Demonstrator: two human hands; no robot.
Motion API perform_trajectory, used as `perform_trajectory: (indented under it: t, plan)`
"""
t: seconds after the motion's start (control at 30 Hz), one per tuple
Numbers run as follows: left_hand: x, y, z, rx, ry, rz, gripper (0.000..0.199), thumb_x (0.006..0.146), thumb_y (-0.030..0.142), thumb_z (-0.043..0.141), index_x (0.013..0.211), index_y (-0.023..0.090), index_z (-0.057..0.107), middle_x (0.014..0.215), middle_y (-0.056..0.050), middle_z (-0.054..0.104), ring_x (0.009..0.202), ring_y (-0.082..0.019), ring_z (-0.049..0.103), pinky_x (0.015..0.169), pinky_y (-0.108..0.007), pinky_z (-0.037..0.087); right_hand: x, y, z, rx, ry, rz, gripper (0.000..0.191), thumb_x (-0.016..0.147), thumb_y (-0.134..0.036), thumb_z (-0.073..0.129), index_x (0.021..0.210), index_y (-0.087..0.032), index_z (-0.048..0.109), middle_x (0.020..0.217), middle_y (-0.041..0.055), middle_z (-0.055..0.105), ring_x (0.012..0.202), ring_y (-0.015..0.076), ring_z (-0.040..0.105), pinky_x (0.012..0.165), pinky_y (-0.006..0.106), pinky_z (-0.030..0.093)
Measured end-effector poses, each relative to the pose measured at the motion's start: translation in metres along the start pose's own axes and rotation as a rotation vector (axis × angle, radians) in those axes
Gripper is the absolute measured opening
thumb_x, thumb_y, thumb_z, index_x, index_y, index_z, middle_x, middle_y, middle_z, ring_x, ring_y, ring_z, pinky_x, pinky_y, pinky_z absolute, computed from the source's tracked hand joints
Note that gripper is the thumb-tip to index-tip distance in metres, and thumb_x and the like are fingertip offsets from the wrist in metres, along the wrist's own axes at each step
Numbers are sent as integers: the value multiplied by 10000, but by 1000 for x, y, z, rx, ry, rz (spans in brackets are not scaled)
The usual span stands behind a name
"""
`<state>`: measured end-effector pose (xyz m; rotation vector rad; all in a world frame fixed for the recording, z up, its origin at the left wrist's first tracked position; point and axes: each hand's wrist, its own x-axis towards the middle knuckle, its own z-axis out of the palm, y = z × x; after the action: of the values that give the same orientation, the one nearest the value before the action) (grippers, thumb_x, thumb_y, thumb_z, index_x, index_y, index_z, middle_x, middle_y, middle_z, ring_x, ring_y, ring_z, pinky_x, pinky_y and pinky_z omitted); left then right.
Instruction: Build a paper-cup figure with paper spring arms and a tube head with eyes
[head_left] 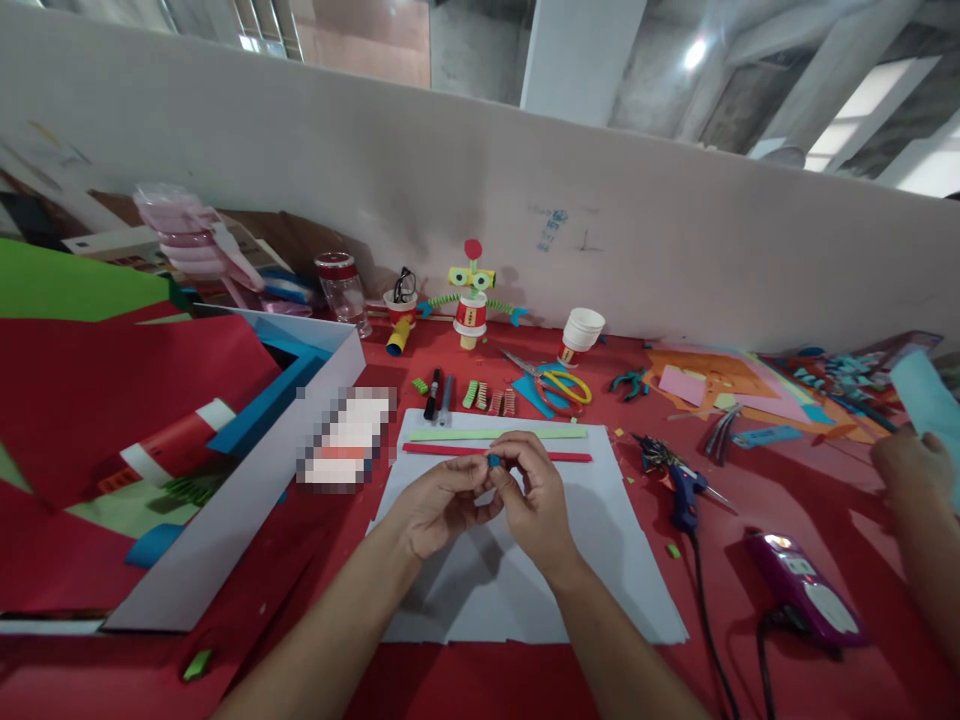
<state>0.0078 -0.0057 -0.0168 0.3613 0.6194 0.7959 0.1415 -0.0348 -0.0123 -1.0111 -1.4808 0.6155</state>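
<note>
Both hands meet above the white paper sheets (517, 600), fingertips pinched around a small blue piece (493, 461), which looks like folded or rolled paper. My left hand (446, 500) grips it from the left, and my right hand (536, 505) from the right; most of the piece is hidden by the fingers. Just beyond them, a light green paper strip (525, 435) and a red paper strip (559, 457) lie across the top of the sheets. Behind these are a black marker (433, 395), a second pen (446, 400) and several small accordion-folded paper pieces (482, 396).
A paper-cup figure (471, 315) stands by the wall, near stacked cups (581, 335). Scissors (559, 385), pliers (628, 383), a glue gun (686, 490) and a purple power strip (806, 590) lie rightward. A box (247, 510) stands left. Another person's hand (915, 470) holds light-blue paper.
</note>
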Motion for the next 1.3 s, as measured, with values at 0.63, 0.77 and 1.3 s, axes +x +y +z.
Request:
perform_trajectory:
  t: [0.63,0.77,1.3]
  plan:
    - [-2,2,3,69,92,182,339,370,209,966,560,126,699,627,14,603,655,-106,545,694,-258,450,-3,10,9,253,-17,99,115,873,-202,646,948,-250,720,990,36,641,904,170,627,752,280,524]
    - [-3,1,6,110,58,198,345,424,285,976,575,140,702,628,18,609,658,-98,541,722,-257,455,0,11,6,158,18,110,90,864,-212,636,920,-236,701,963,33,657,922,177,633,818,298,528]
    - [-1,10,3,69,53,69,206,552,100,892,673,122,727,712,-24,670,709,-128,612,734,-282,502,0,12,5,-20,-22,-11,155,889,-152,561,938,-245,675,1008,46,639,960,183,627,842,314,526]
